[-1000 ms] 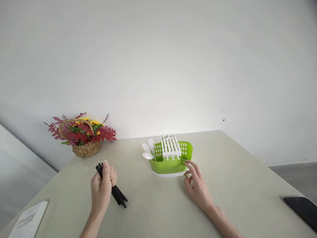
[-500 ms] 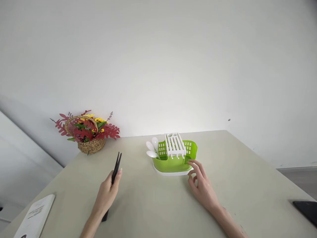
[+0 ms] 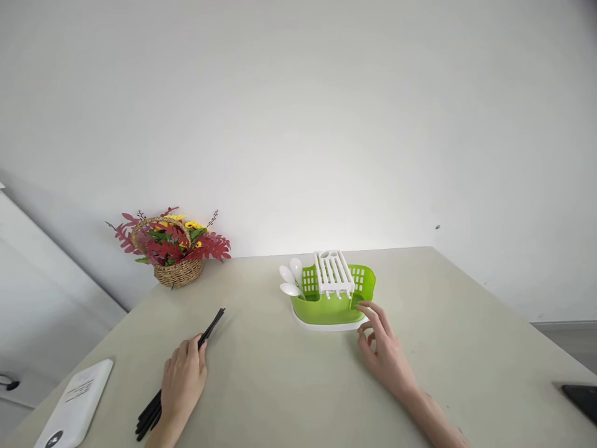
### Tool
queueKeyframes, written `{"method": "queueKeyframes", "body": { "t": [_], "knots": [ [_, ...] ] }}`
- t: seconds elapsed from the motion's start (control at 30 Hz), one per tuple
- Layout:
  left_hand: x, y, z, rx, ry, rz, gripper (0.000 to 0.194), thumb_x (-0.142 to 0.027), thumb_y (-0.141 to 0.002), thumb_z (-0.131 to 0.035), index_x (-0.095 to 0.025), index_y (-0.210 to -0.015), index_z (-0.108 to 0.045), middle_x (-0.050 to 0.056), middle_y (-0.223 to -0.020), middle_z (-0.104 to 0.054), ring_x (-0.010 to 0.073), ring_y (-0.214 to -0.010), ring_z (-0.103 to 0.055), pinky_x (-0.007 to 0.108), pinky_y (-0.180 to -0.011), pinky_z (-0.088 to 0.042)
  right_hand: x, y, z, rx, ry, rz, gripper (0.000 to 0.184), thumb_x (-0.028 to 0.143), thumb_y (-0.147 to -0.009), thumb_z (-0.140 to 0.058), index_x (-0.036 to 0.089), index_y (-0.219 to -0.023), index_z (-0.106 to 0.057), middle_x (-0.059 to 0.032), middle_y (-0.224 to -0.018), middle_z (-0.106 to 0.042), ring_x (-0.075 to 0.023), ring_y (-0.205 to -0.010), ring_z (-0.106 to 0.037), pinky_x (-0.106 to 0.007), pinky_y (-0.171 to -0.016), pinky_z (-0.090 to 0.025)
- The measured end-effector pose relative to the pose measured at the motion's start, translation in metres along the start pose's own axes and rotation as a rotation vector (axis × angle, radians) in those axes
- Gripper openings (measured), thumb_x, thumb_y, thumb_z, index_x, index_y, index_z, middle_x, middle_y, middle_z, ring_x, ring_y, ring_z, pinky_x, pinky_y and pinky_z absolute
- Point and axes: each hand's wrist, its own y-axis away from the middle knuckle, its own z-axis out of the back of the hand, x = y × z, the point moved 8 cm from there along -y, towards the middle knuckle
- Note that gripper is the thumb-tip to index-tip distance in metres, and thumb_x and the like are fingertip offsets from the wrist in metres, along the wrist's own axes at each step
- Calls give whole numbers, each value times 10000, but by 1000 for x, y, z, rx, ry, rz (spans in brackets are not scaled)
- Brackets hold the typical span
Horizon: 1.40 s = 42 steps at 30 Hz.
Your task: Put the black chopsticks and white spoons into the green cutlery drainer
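Observation:
My left hand [image 3: 183, 375] is low over the table at the left, closed around black chopsticks [image 3: 213, 325]. Their thin ends point away to the right, and several thick ends stick out behind the palm. A green utensil holder [image 3: 329, 310] with a white base stands at the middle of the table. Three white spoons [image 3: 290, 289] lean in its left part, and a white slotted rack [image 3: 334, 274] with hooks sits across its top. My right hand [image 3: 383, 348] is at its front right corner, index finger at the low rim and thumb near the base.
A wicker basket [image 3: 180, 274] with red leaves and yellow flowers stands at the back left by the wall. A white flat box-like object [image 3: 77, 401] lies at the left edge, and a dark flat object [image 3: 583, 398] lies at the right edge.
My left hand has come down and to the left, tilting the chopsticks from nearly upright to almost flat. My right hand stays at the holder. The view has shifted slightly.

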Motion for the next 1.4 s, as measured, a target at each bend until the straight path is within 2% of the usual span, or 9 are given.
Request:
{"method": "queueKeyframes", "body": {
  "t": [0.13,0.4,0.57,0.7,0.87,0.97,1.07,1.2,1.4],
  "knots": [
    [4,-6,-2,8,-12,24,635,-436,-993,-186,-78,-1249,-643,214,-1065,-698,388,-995,-648,508,-838,-508,-1,0,0,3,2,-8,437,184,-987,-402,314,-1401,-447,-107,-1507,-450,-142,-835,-679,-291,-656,-590],
    [6,-7,0,-27,98,11,545,-482,-974,-312,-173,-1224,-685,177,-1098,-677,366,-1036,-645,505,-893,-521,0,-1,0,5,-25,-5,432,194,-990,-417,320,-1402,-447,-114,-1505,-443,-153,-852,-681,-299,-667,-595],
    [-5,-7,7,-78,138,-7,524,-506,-933,-411,-147,-1197,-686,198,-1163,-646,397,-1106,-634,566,-950,-510,0,-1,0,12,-27,-11,432,195,-992,-419,327,-1402,-445,-104,-1513,-434,-145,-844,-678,-299,-680,-599],
    [-40,-11,21,-132,317,-77,452,-480,-958,-443,-184,-1222,-661,174,-1224,-626,374,-1176,-617,571,-1020,-484,0,-1,-1,16,-25,-11,432,198,-992,-418,325,-1404,-444,-105,-1517,-433,-147,-856,-684,-306,-704,-604],
    [-101,-22,45,-124,766,-12,356,-486,-1021,-449,-265,-1263,-588,109,-1348,-606,270,-1179,-625,385,-909,-561,0,-2,0,3,-27,-5,440,191,-981,-421,322,-1400,-451,-112,-1513,-446,-141,-814,-689,-289,-653,-599],
    [-143,-32,66,-157,862,-77,362,-492,-1006,-512,-274,-1294,-547,97,-1384,-593,264,-1223,-600,417,-1023,-510,1,-2,0,-6,-27,10,443,186,-971,-433,321,-1392,-457,-114,-1507,-456,-145,-812,-691,-289,-652,-603],
    [-183,-49,78,-143,926,-222,545,-486,-946,-632,-270,-1411,-447,119,-1496,-509,283,-1368,-509,462,-1157,-409,2,-3,1,-3,-23,18,446,181,-967,-436,321,-1390,-458,-113,-1509,-457,-143,-793,-690,-297,-656,-612],
    [-212,-90,60,11,1072,-260,763,-519,-874,-724,-269,-1487,-343,151,-1590,-423,288,-1471,-433,470,-1206,-357,4,-4,2,-12,-26,22,468,167,-962,-425,321,-1403,-459,-119,-1502,-468,-146,-765,-687,-305,-641,-617],
    [-227,-136,31,283,1204,-95,616,-587,-910,-649,-256,-1399,-473,161,-1459,-609,268,-1377,-562,435,-1130,-425,7,-7,4,-23,-36,40,497,144,-945,-428,318,-1409,-459,-115,-1487,-483,-145,-767,-686,-310,-669,-620]
  ]
}}
